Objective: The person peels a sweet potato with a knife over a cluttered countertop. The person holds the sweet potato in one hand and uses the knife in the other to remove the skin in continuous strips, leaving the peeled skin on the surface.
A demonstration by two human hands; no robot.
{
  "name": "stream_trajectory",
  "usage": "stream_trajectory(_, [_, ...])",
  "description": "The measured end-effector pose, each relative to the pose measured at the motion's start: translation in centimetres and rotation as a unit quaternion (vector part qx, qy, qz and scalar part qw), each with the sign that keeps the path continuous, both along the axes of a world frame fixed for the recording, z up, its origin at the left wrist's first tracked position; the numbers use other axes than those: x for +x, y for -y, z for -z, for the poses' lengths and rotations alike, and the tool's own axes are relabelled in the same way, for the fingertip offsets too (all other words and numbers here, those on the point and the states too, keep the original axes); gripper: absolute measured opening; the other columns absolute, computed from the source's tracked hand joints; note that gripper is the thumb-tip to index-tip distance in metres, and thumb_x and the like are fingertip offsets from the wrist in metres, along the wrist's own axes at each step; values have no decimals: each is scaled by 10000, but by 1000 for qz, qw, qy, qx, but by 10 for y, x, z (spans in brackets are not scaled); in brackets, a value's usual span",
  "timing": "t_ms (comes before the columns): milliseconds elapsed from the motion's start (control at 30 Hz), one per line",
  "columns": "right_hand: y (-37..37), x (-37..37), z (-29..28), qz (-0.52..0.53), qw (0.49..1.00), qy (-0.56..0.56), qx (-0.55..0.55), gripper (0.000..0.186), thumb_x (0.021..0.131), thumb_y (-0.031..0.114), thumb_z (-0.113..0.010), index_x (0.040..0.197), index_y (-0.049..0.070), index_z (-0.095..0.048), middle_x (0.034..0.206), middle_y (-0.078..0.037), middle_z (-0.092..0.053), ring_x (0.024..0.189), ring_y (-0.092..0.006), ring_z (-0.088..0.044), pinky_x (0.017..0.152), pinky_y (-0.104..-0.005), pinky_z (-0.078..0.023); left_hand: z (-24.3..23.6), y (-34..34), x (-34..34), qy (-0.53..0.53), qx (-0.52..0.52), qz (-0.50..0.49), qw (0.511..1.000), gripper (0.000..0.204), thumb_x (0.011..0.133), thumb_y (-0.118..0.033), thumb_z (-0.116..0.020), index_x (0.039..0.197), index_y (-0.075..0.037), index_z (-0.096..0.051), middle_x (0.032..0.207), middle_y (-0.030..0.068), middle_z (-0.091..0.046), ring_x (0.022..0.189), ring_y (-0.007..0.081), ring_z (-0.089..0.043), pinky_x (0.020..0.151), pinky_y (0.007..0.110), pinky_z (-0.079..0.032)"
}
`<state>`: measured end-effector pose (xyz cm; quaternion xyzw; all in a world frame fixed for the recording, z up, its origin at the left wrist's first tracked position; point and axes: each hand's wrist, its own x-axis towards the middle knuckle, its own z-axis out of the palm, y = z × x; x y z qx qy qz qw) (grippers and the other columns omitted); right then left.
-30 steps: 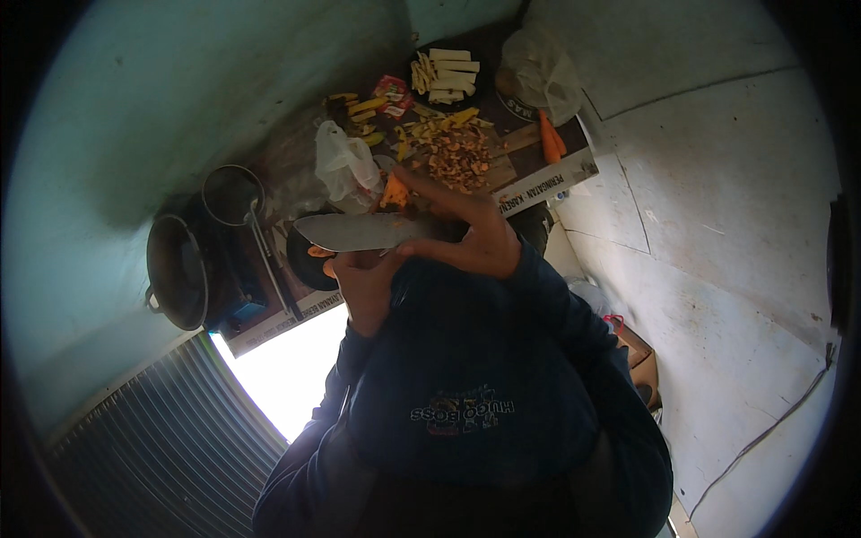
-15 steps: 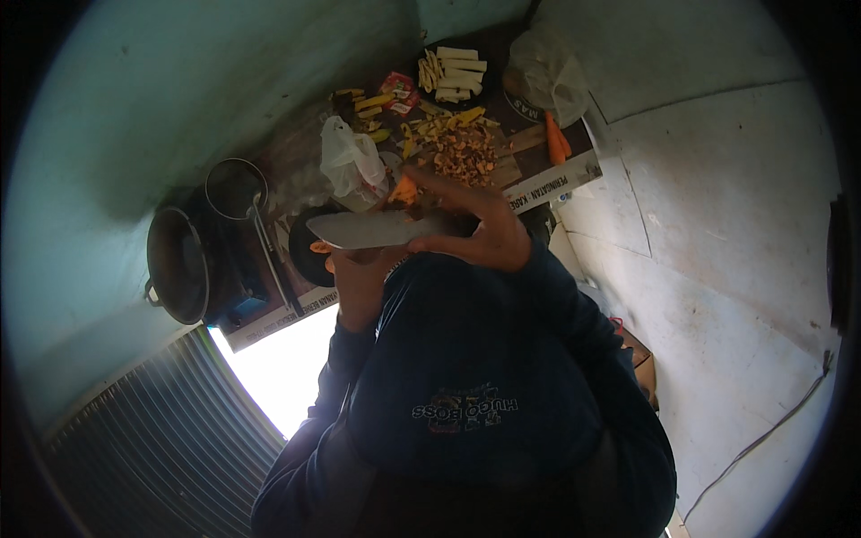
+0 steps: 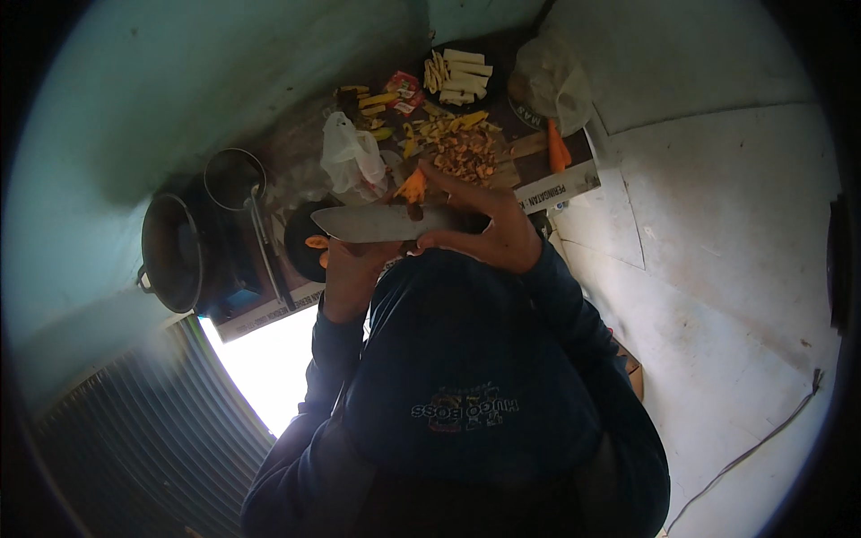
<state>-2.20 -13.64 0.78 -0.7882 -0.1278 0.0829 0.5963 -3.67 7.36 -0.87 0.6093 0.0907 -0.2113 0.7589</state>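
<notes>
My right hand is closed round the handle end of a large broad-bladed knife, whose tip points left. Below the blade is my left hand, closed, its fingers partly hidden by the knife. What it grips does not show clearly. Orange lumps, perhaps carrot, stick out at its left side over a round black plate. A rough orange piece, looking like carrot, shows just above the blade beside my right forefinger. Behind it lies a heap of brown and yellow peelings.
Pale peeled sticks fill a dark plate at the back. A carrot lies near the right edge, beside a clear bag. A white plastic bag stands left of the peelings. Farther left are a strainer and a wok.
The knife has shifted slightly with my right hand, and its blade shows a little more level. My left hand has edged left and down beneath it. The view has turned slightly.
</notes>
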Motion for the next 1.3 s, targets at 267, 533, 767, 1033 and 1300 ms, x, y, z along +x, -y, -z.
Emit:
stream_trajectory(267, [-18, -6, 10, 45, 992, -6, 121, 712, 745, 139, -772, 1357, 29, -426, 1271, -153, -553, 1066, -137, -555, 896, -299, -457, -1, 33, -12, 124, -3, -103, 987, 407, 792, 12, -676, 1156, 65, -503, 1110, 148, -587, 1013, 227, -594, 837, 325, -513])
stream_trajectory(533, [0, -1, 1, 3, 999, 5, 43, 700, 737, 151, -779, 1344, 38, -448, 1243, -139, -577, 1055, -148, -569, 871, -303, -462, -9, 8, 7, -33, -37, 27, 998, 322, 882, -125, -613, 1129, 59, -518, 1057, 147, -608, 908, 206, -627, 797, 327, -522])
stream_trajectory(767, [-6, -2, 11, 29, 995, 90, -19, 566, 732, 141, -778, 1240, 25, -555, 1139, -121, -638, 1000, -183, -619, 849, -317, -482, -9, 16, -1, -1, -5, -57, 998, 319, 874, -120, -613, 1112, 72, -520, 1032, 147, -611, 904, 203, -624, 795, 319, -521])
stream_trajectory(1033, [-8, -6, 10, -7, 947, -184, 265, 399, 866, 153, -631, 1237, 27, -555, 821, -56, -611, 582, -104, -551, 476, -186, -413, -4, 3, 0, -11, -177, 14, 984, 357, 906, -101, -560, 1220, 50, -482, 1084, 127, -593, 932, 203, -611, 831, 346, -510])
stream_trajectory(1300, [21, 6, 9, 136, 935, -218, 245, 443, 906, 225, -596, 1285, 19, -498, 669, 25, -473, 459, -28, -345, 369, -182, -239, 11, -11, 4, -64, -226, -14, 972, 509, 942, -213, -504, 1358, 31, -342, 1211, 156, -546, 994, 214, -581, 870, 362, -482])
